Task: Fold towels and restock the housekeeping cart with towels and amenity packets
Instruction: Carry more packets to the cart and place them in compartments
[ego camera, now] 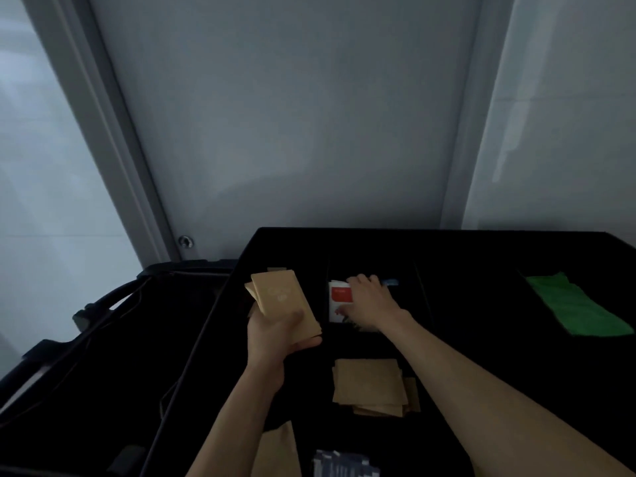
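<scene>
Two bare forearms are stretched forward over the black housekeeping cart, whose top tray is divided into dark compartments. The left hand is raised above the left compartment with the palm turned up, and a small stack of tan amenity packets is held in it; the thumb is laid across the lower face of the top packet and the fingers are curled under the stack. The packets are fanned a little, so that a second edge is seen at the upper left. A faint pale print is seen on the top packet, too blurred to be read.

The right hand is reached into the middle compartment at the far side, palm down. It is laid over a white packet with a red patch, and the fingers are bent down onto the things there; whether something is really gripped cannot be told. A small blue item is seen just beyond the fingertips.

Nearer to the person, a loose pile of flat tan packets is lying in the compartment below the right wrist. One more tan packet and a row of dark blue and white sachets are seen at the bottom edge. A folded green cloth is lying in the right compartment, well apart from both hands.
</scene>
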